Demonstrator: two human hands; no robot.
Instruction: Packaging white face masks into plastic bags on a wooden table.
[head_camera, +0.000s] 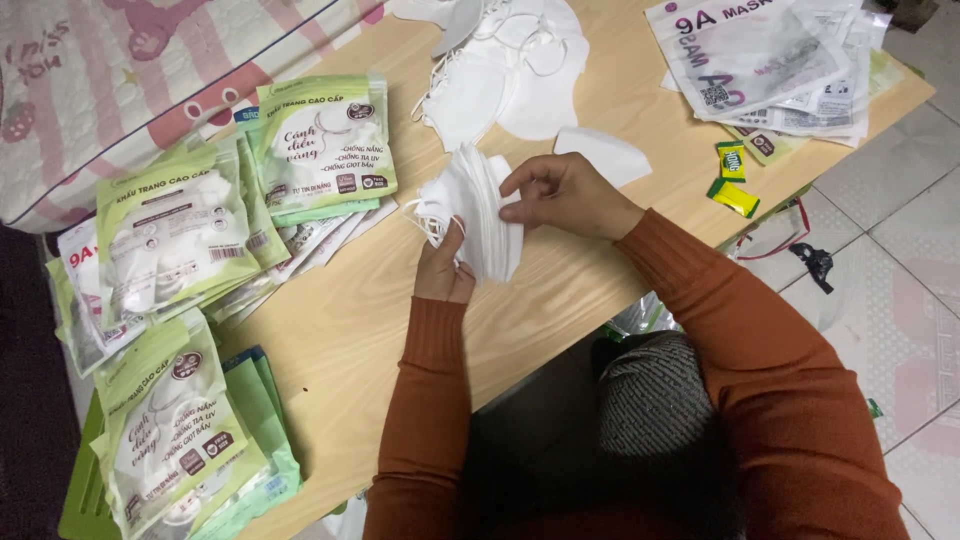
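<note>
Pinching a stack of white masks (480, 215) from below with the left hand (443, 268), right hand (565, 195) fingers pinch its edge; a loose grip could fan them onto the bench (350, 320).

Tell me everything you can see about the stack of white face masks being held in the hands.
The stack of white face masks is a thin bundle of folded masks, soft and fabric-like, fanned slightly at the top edge. White ear loops hang loose on its left side. It is held upright above the light wooden table. The left hand grips it from below, and the right hand pinches its upper right edge with the fingertips.
</note>
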